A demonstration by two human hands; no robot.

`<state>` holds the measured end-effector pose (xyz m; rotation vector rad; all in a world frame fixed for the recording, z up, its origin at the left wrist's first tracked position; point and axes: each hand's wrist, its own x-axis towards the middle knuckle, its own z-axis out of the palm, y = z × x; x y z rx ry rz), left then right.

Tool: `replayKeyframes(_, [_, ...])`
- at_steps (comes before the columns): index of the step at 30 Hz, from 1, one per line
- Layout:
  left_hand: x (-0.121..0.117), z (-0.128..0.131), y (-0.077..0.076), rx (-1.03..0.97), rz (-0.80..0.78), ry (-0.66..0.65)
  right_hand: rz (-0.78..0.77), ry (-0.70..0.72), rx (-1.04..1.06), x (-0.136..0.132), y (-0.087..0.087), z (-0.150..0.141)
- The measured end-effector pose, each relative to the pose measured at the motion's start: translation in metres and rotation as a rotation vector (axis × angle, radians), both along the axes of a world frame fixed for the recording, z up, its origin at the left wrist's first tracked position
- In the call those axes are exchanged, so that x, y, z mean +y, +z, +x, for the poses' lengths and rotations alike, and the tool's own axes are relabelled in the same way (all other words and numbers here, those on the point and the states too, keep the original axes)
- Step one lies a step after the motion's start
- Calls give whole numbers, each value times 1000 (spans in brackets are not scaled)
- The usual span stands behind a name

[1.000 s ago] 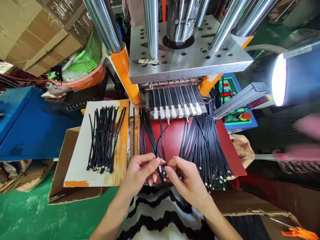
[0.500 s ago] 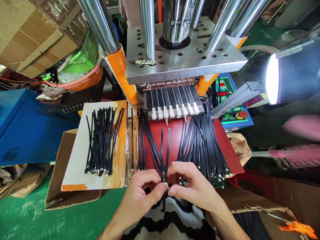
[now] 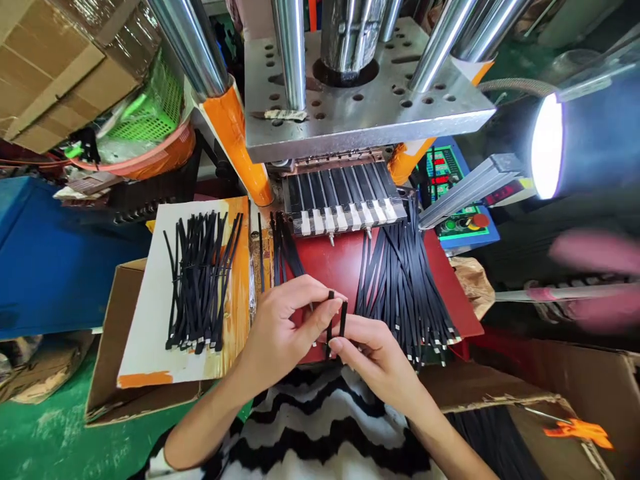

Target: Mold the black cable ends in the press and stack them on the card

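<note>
Two thin, flat black strips (image 3: pixel 343 318) stand roughly upright between my hands, in front of my body. My left hand (image 3: pixel 283 327) is closed, thumb and forefinger pinching them close to their upper ends. Lower down, my right hand (image 3: pixel 383 360) pinches the same strips between thumb and fingers. Their lower parts are mostly hidden by my hands. Beyond my left hand several loose black strips (image 3: pixel 286 250) lie partly covered. To the right a fanned pile of black strips (image 3: pixel 400 287) with small pale ends rests on the red board (image 3: pixel 333 260).
Past the hands stands a press with a thick steel plate (image 3: pixel 360 127) above a slotted black fixture (image 3: pixel 345 200). A bundle of black strips (image 3: pixel 200 280) lies on a white board (image 3: pixel 145 327) at left. A bright lamp (image 3: pixel 547 147) and control panel (image 3: pixel 457 193) are at right.
My left hand has slid up the strips to near their upper ends. My right hand has stayed lower, still pinching. The view has shifted slightly.
</note>
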<state>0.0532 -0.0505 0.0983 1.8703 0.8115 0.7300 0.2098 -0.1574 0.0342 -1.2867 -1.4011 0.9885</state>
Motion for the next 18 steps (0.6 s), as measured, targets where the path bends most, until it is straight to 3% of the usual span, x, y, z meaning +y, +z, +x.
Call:
replayKeyframes(5, [-2, -1, 0, -43, -66, -85, 125, -57, 22, -1, -1, 7])
replayKeyframes(12, [0, -11, 2, -97, -181, -62, 168, -160, 75, 10, -5, -2])
replayKeyframes(18, [6, -7, 4, -186, -318, 21, 159, -122, 31, 25, 7, -14])
